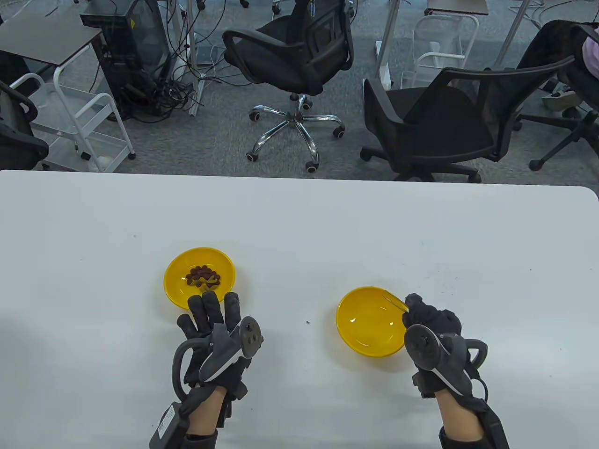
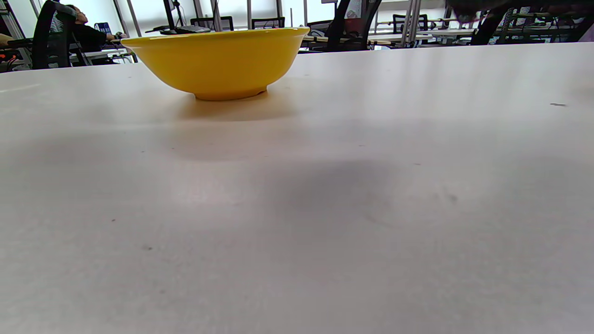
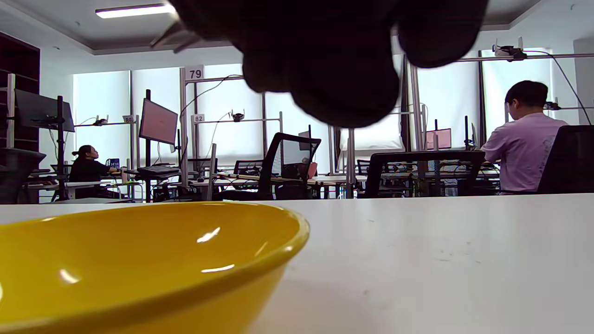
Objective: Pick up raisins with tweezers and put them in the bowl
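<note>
A yellow bowl (image 1: 174,280) at left holds a small pile of raisins (image 1: 202,276). A second yellow bowl (image 1: 369,343) at right looks empty. My left hand (image 1: 211,312) lies with its fingers stretched out, the fingertips at the near rim of the raisin bowl. My right hand (image 1: 420,312) grips thin metal tweezers (image 1: 395,301) at the right rim of the second bowl, with the tips pointing over it. I see no raisin at the tips. The left wrist view shows the raisin bowl (image 2: 218,60) from the side, its contents hidden. The right wrist view shows the second bowl (image 3: 139,264), my fingers (image 3: 334,55) and the tweezers (image 3: 171,36).
The white table (image 1: 299,220) ends at a far edge, with office chairs (image 1: 299,51) on the floor beyond. A small dark speck (image 1: 307,322) lies on the table between the two bowls.
</note>
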Motion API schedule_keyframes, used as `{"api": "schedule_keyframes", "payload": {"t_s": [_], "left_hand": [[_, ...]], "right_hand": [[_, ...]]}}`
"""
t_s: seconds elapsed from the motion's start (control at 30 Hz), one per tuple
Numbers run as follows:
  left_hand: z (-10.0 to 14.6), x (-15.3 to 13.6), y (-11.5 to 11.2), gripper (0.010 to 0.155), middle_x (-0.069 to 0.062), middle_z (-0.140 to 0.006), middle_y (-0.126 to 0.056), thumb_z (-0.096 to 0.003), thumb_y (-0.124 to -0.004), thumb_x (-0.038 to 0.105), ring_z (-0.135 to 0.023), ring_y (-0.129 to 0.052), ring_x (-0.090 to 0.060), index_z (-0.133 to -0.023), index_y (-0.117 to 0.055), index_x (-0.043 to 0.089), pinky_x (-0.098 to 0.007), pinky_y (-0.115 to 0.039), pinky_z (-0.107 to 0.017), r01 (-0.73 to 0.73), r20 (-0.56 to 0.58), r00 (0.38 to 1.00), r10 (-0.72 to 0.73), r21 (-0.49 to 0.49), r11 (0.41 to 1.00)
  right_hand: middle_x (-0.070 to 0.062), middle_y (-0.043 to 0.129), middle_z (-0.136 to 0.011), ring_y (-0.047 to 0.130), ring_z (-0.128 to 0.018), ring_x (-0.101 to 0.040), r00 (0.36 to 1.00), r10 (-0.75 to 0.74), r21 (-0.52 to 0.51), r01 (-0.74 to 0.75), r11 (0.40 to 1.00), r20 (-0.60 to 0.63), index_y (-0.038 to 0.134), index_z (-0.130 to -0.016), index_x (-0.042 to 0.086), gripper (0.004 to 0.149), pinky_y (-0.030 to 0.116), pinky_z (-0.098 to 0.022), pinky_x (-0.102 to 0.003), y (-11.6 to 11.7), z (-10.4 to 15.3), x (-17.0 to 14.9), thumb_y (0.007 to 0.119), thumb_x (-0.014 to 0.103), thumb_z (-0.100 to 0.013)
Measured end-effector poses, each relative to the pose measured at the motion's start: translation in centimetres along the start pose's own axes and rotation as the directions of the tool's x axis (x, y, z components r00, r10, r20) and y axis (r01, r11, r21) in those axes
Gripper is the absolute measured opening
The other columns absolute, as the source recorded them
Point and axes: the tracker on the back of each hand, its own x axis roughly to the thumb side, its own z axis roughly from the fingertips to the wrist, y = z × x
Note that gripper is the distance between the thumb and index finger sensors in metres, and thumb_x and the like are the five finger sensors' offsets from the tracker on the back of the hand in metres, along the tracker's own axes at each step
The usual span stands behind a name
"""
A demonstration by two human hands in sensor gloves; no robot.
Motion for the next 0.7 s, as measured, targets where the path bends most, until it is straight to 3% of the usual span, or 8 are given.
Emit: {"api": "schedule_keyframes", "payload": {"t_s": [0.27, 0.43, 0.6, 0.7], "left_hand": [[-1.0, -1.4, -0.5, 0.096, -0.04, -0.111, 0.005, -0.0549, -0.047, 0.065, -0.102, -0.005, -0.067, -0.104, 0.011, 0.007, -0.081, -0.016, -0.066, -0.054, -0.049, 0.997, 0.053, -0.029, 0.998], [-2.1, -3.6, -0.3, 0.094, -0.04, -0.111, 0.0, -0.0554, -0.047, 0.064, -0.103, -0.01, -0.066, -0.105, 0.009, 0.007, -0.08, -0.021, -0.067, -0.169, -0.15, 0.975, 0.167, -0.003, 0.986], [-3.3, -6.6, -0.2, 0.089, -0.042, -0.111, -0.005, -0.0569, -0.048, 0.061, -0.104, -0.018, -0.066, -0.109, -0.001, 0.006, -0.078, -0.029, -0.069, -0.439, -0.256, 0.857, 0.447, 0.09, 0.894], [-3.8, -7.8, -0.2, 0.086, -0.043, -0.112, -0.012, -0.0576, -0.049, 0.058, -0.105, -0.03, -0.064, -0.111, -0.008, 0.004, -0.074, -0.04, -0.07, -0.497, -0.304, 0.8, 0.517, 0.147, 0.855]], "right_hand": [[-0.007, 0.088, -0.068, 0.099, -0.044, -0.017, 0.998, 0.026, 0.014, -0.027, 1.0, 0.048, 0.071, -0.089, 0.011, 0.05, 0.07, -0.061, -0.056, 0.2, 0.3, 1.0, 0.07, 0.032, -0.044], [-0.007, 0.088, -0.069, 0.099, -0.045, -0.018, 0.998, 0.031, 0.018, -0.032, 0.999, 0.061, 0.071, -0.09, 0.011, 0.05, 0.07, -0.061, -0.056, 0.2, 0.4, 1.2, 0.07, 0.031, -0.044], [-0.007, 0.088, -0.07, 0.099, -0.047, -0.018, 0.997, 0.03, 0.028, -0.032, 0.999, 0.066, 0.07, -0.09, 0.011, 0.051, 0.07, -0.061, -0.056, 0.2, 0.5, 1.3, 0.071, 0.03, -0.044], [-0.007, 0.087, -0.07, 0.099, -0.047, -0.018, 0.997, 0.027, 0.033, -0.03, 0.999, 0.07, 0.07, -0.091, 0.011, 0.051, 0.07, -0.061, -0.056, 0.2, 0.5, 1.3, 0.071, 0.03, -0.044]]}}
